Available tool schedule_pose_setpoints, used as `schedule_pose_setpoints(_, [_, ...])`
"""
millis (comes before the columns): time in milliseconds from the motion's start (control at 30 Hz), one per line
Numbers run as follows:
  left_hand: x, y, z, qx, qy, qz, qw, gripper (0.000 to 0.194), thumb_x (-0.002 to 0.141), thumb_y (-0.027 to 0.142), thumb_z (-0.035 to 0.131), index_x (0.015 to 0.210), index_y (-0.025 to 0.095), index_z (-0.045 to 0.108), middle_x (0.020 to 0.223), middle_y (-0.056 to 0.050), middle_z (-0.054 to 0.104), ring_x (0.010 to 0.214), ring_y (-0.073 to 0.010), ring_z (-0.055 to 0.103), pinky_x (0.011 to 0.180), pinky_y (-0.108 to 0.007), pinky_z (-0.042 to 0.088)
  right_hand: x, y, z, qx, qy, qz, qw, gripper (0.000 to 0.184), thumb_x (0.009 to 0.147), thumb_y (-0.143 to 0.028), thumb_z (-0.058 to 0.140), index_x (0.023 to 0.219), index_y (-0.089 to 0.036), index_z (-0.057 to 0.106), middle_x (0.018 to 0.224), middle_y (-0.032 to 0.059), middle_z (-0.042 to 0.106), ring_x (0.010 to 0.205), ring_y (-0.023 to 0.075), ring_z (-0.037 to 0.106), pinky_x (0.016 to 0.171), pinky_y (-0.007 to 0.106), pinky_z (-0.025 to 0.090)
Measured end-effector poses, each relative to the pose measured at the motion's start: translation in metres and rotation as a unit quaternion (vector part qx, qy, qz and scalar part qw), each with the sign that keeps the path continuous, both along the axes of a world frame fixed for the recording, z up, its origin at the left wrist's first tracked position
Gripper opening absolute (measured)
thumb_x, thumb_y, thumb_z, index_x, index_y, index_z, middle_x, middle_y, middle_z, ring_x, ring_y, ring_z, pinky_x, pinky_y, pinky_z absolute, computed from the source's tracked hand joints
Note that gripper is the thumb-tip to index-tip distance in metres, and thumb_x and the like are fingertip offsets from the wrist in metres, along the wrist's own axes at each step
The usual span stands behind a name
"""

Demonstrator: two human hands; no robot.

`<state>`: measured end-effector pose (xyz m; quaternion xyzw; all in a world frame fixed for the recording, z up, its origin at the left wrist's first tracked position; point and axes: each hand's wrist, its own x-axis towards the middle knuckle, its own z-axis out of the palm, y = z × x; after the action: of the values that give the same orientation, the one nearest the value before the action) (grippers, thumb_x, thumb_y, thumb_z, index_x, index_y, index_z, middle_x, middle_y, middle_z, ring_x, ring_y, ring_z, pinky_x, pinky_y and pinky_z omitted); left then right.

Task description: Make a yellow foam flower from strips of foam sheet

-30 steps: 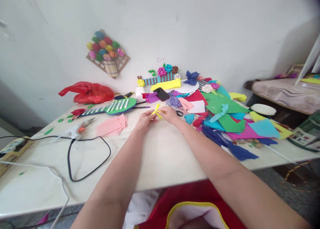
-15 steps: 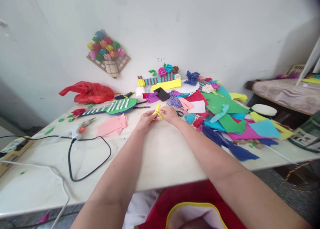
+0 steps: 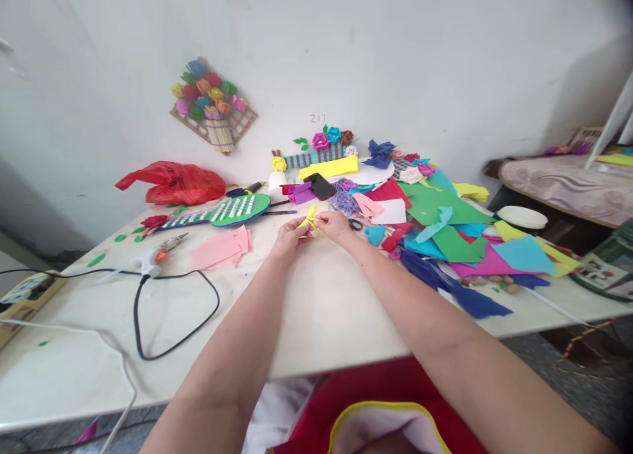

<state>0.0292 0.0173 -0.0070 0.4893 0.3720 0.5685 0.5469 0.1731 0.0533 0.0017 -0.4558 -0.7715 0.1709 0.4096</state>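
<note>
Between my two hands, above the middle of the table (image 3: 336, 295), is a small folded yellow paper piece (image 3: 311, 219) with several narrow arms sticking out. My left hand (image 3: 291, 236) pinches it from the left side. From the right, the fingers of my right hand (image 3: 333, 226) are closed on another of its arms. My fingers cover part of the piece, so its whole shape does not show. Close by my right hand lie the dark handles of scissors (image 3: 355, 225), and a black phone (image 3: 320, 187) rests beyond both hands.
Coloured paper scraps (image 3: 445, 210) are heaped on the right. To the left are pink sheets (image 3: 221, 248), a glue gun (image 3: 148, 262) with its looped black cord, pliers (image 3: 172, 242) and a green guitar-shaped board (image 3: 240, 208). A red bag (image 3: 182, 183) sits by the wall.
The yellow paper piece has turned slightly and shifted a little left between my fingers. Both hands keep their grip, and the things on the table stay put.
</note>
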Motion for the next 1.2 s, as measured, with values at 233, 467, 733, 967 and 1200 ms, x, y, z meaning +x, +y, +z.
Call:
schedule_pose_setpoints(233, [-0.001,-0.001,0.005,0.024,0.133,0.043,0.990,0.040,0.059,0.033,0.067,0.095,0.013,0.065,0.080,-0.004,0.063,0.059,-0.0087,0.052,0.059,-0.023,0.044,0.004,-0.004,0.003,0.080,-0.114,-0.037,0.990,0.026,0.077,-0.030,0.048,0.078,-0.017,0.070,0.079,0.0055,0.069,0.071,0.0142,0.058,0.060,0.023,0.035])
schedule_pose_setpoints(467, [-0.002,0.003,0.005,0.103,0.282,0.107,0.948,0.031,0.062,0.023,0.060,0.091,0.014,0.068,0.078,-0.005,0.066,0.061,-0.0131,0.052,0.058,-0.023,0.041,0.005,-0.009,0.006,0.093,-0.159,-0.046,0.982,0.025,0.078,-0.029,0.047,0.082,-0.018,0.070,0.083,0.0054,0.070,0.075,0.0160,0.060,0.064,0.024,0.036])
schedule_pose_setpoints(733, [-0.003,0.003,0.005,0.174,0.404,0.127,0.889,0.019,0.070,0.024,0.051,0.074,0.018,0.069,0.060,-0.003,0.062,0.056,-0.0143,0.050,0.057,-0.024,0.037,0.008,-0.007,0.007,0.109,-0.203,-0.035,0.973,0.025,0.079,-0.029,0.047,0.089,-0.018,0.067,0.089,0.0068,0.068,0.081,0.0169,0.059,0.068,0.025,0.037])
schedule_pose_setpoints(967, [-0.001,0.006,0.002,0.195,0.421,0.134,0.875,0.016,0.070,0.023,0.052,0.071,0.018,0.067,0.061,-0.003,0.061,0.056,-0.0146,0.049,0.059,-0.024,0.036,0.005,-0.015,0.012,0.137,-0.264,-0.049,0.953,0.024,0.080,-0.024,0.044,0.085,-0.015,0.066,0.086,0.0100,0.066,0.082,0.0192,0.057,0.068,0.028,0.035])
schedule_pose_setpoints(1200, [0.002,0.006,0.000,0.199,0.445,0.166,0.857,0.019,0.072,0.020,0.048,0.069,0.018,0.067,0.059,-0.004,0.060,0.057,-0.0153,0.049,0.059,-0.025,0.034,-0.005,-0.029,0.019,0.182,-0.311,-0.035,0.932,0.026,0.080,-0.022,0.042,0.085,-0.008,0.064,0.087,0.0163,0.062,0.085,0.0228,0.053,0.064,0.030,0.033])
